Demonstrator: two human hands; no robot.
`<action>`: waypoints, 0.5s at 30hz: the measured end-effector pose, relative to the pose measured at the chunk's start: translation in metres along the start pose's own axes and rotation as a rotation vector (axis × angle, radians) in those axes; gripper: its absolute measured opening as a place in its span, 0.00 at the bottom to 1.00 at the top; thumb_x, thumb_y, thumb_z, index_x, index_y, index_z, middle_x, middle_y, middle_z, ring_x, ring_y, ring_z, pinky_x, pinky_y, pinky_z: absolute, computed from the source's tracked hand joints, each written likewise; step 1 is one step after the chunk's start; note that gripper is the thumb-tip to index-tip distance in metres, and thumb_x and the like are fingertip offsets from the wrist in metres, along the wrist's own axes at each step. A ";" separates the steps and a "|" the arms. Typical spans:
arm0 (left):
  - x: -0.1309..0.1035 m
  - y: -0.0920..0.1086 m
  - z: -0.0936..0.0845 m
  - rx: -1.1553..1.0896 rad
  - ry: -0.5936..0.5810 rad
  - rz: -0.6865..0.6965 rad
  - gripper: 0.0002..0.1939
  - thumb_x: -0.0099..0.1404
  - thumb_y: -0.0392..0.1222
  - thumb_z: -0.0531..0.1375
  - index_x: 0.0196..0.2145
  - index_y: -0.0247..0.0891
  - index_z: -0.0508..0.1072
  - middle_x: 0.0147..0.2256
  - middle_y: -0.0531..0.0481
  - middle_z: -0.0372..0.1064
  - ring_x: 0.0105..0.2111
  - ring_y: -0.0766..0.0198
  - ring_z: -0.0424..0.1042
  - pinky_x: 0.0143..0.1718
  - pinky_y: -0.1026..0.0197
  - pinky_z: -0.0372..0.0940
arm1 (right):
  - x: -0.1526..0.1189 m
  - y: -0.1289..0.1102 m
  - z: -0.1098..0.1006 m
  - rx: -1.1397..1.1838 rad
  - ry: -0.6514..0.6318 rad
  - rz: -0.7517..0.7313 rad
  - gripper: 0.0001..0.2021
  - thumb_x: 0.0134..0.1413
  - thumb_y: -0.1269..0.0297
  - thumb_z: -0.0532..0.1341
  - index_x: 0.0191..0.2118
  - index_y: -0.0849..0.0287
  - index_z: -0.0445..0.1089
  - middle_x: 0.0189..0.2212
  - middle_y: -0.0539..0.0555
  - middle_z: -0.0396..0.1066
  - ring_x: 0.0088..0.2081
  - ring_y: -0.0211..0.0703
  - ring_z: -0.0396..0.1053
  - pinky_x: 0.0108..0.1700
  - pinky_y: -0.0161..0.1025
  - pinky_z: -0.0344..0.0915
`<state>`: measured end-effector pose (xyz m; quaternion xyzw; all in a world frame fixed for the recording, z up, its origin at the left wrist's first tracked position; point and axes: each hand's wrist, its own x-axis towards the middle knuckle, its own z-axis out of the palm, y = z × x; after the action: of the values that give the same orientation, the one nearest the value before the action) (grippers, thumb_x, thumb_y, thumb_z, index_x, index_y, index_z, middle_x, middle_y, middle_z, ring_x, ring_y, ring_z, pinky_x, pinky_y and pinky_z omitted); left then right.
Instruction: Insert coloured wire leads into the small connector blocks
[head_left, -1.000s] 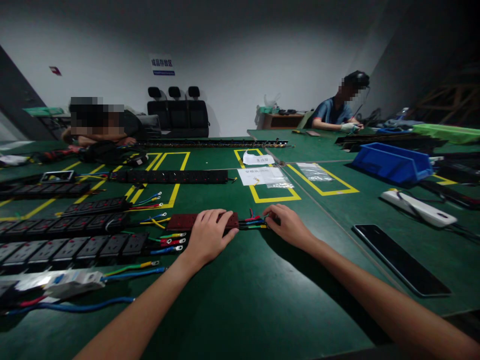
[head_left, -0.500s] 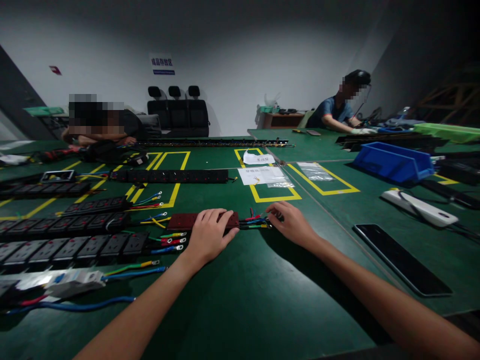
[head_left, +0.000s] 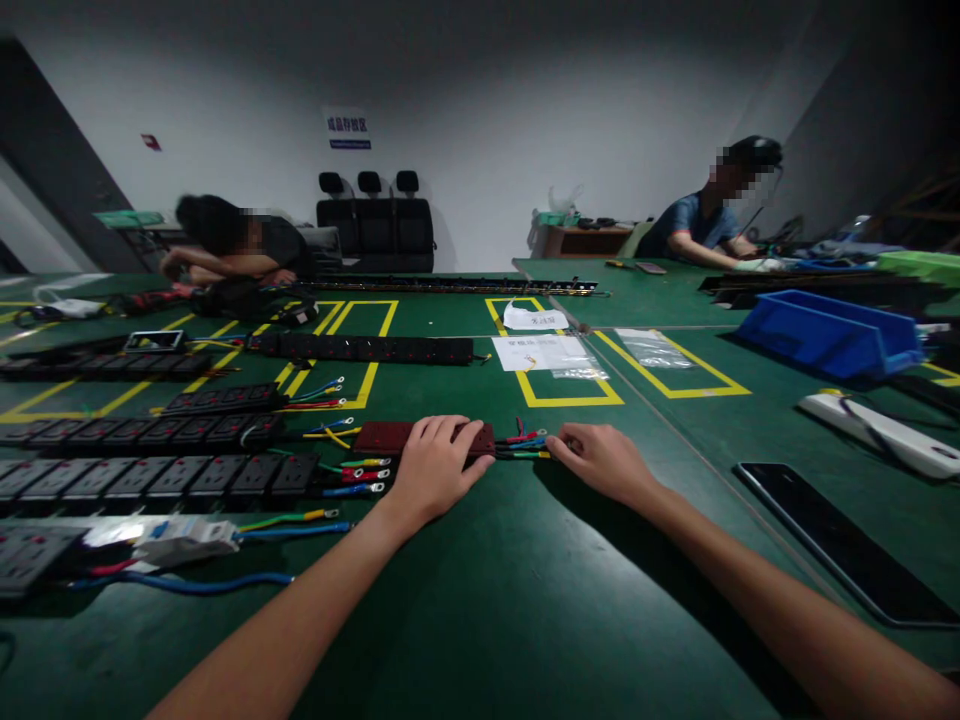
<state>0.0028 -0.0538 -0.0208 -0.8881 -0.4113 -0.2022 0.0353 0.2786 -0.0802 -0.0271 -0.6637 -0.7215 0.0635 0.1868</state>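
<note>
A dark red power strip [head_left: 377,437] lies flat on the green table in the middle of the view. My left hand [head_left: 439,468] is laid over it, fingers across the top and thumb along the near side, gripping it. From its right end come several short wires [head_left: 525,453] in red, blue, green and yellow. My right hand [head_left: 604,462] is closed in a pinch at the tips of these wires, and its fingers cover the wire ends. More wires with ring terminals [head_left: 343,434] stick out of the strip's left end.
Several black power strips [head_left: 150,432] lie in rows on the left. Behind are white papers [head_left: 529,353] and a plastic bag [head_left: 652,350]. At right are a phone [head_left: 840,535], a white power strip [head_left: 877,425] and a blue bin [head_left: 832,335]. Two people sit across the table.
My right hand has come down onto the wire ends and its fingers have closed there. My left hand stays on the dark red power strip. The whole view has shifted slightly left.
</note>
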 end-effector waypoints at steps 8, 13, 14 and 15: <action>0.000 0.001 -0.001 -0.004 -0.007 -0.008 0.24 0.73 0.55 0.57 0.60 0.40 0.70 0.55 0.41 0.71 0.55 0.48 0.68 0.58 0.44 0.61 | 0.000 0.001 0.003 0.015 -0.038 0.017 0.19 0.63 0.48 0.56 0.28 0.54 0.71 0.22 0.52 0.72 0.23 0.42 0.65 0.26 0.38 0.47; 0.000 0.001 -0.001 -0.002 0.001 -0.004 0.24 0.73 0.55 0.57 0.60 0.40 0.70 0.55 0.41 0.71 0.55 0.48 0.68 0.58 0.44 0.61 | 0.000 0.000 0.003 0.004 -0.051 0.023 0.19 0.64 0.47 0.55 0.28 0.53 0.70 0.22 0.51 0.72 0.24 0.42 0.65 0.26 0.38 0.47; 0.000 0.001 -0.001 -0.002 0.003 -0.004 0.24 0.73 0.55 0.57 0.60 0.40 0.70 0.55 0.41 0.71 0.55 0.48 0.68 0.58 0.44 0.61 | 0.000 -0.001 0.002 0.001 -0.055 0.028 0.19 0.64 0.47 0.55 0.28 0.53 0.70 0.23 0.51 0.72 0.24 0.42 0.66 0.26 0.38 0.47; 0.000 0.001 -0.001 0.000 0.003 -0.004 0.24 0.73 0.55 0.58 0.60 0.41 0.70 0.55 0.41 0.71 0.55 0.48 0.68 0.58 0.44 0.61 | 0.000 -0.001 0.002 -0.001 -0.057 0.033 0.19 0.64 0.47 0.55 0.28 0.53 0.69 0.23 0.52 0.72 0.24 0.42 0.65 0.26 0.38 0.47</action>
<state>0.0031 -0.0549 -0.0202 -0.8871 -0.4128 -0.2035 0.0353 0.2770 -0.0799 -0.0287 -0.6734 -0.7156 0.0852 0.1649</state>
